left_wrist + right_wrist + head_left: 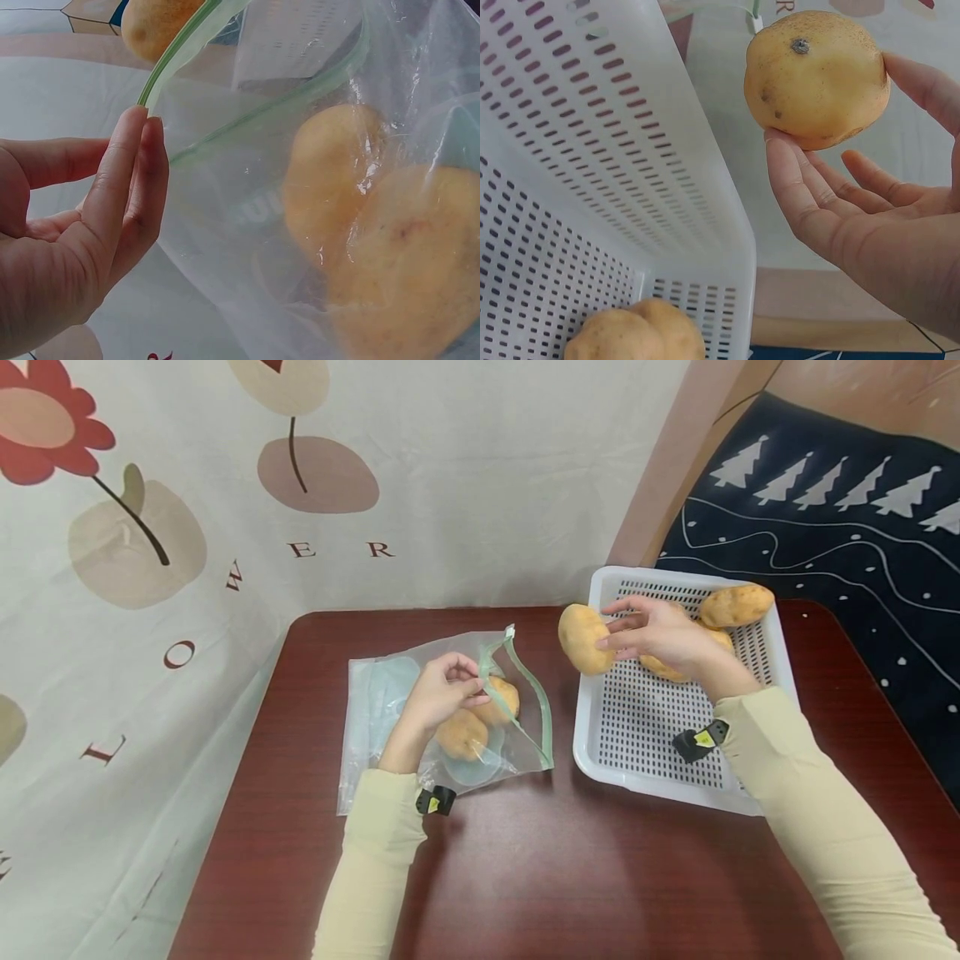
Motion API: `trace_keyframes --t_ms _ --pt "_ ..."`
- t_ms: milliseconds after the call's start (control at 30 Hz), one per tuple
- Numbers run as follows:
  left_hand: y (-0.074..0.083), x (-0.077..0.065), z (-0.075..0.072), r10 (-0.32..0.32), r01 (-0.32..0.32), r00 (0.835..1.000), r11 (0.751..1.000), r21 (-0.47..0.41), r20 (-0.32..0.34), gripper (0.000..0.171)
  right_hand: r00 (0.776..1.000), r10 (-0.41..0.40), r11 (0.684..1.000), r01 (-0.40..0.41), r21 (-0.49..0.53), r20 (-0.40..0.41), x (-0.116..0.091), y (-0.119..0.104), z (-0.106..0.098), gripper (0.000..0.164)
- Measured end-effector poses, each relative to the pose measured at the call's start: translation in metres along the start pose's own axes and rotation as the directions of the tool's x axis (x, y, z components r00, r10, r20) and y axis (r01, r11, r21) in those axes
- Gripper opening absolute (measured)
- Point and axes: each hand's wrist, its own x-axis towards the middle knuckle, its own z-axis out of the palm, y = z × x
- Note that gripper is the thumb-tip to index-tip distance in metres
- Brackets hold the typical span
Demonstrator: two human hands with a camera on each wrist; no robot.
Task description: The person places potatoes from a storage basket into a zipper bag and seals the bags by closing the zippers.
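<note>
The left hand (438, 693) has a light grip on the mouth of a clear bag (390, 710), thumb and fingertips meeting at its green strip (546, 727). The bag lies on the red-brown bench (517, 860), its mouth spread and facing the basket (637, 727). 2 potatoes (462, 735) sit inside, near that mouth, touching each other; a white slider (510, 631) is at the strip's far end.

The right hand (660, 635) has its grip parted to the width of 1 pale potato (583, 639), pinched between thumb and fingertips and held up at the basket's left rim, its dark spot showing in the right wrist view.

The basket is white and slotted, right of the bag and apart from it. 1 long potato (737, 606) lies at its far right corner; others beside it are partly hidden by the right hand, so I cannot count them.
</note>
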Motion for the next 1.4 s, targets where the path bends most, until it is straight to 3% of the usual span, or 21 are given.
trace_keyframes --t_ms 167,567,1100,1400 --pt "0.001 -0.001 -0.001 0.001 -0.001 1.000 1.000 -0.005 -0.011 0.010 1.000 -0.004 0.999 0.003 0.049 0.031 0.002 -0.001 0.008 0.051" --pt "0.000 -0.001 -0.004 0.010 -0.010 1.000 0.999 -0.037 -0.010 0.012 0.990 -0.009 0.997 0.019 -0.071 0.141 0.010 -0.001 0.032 0.056" --pt "0.000 -0.002 -0.005 0.003 -0.004 1.000 1.000 -0.016 -0.016 0.012 0.982 -0.010 0.991 0.035 -0.128 0.189 0.017 0.001 0.058 0.054" --pt "0.001 -0.003 -0.007 0.000 0.000 1.000 1.000 -0.019 -0.011 0.012 0.976 0.004 0.996 0.017 -0.093 0.218 0.024 0.001 0.069 0.053"
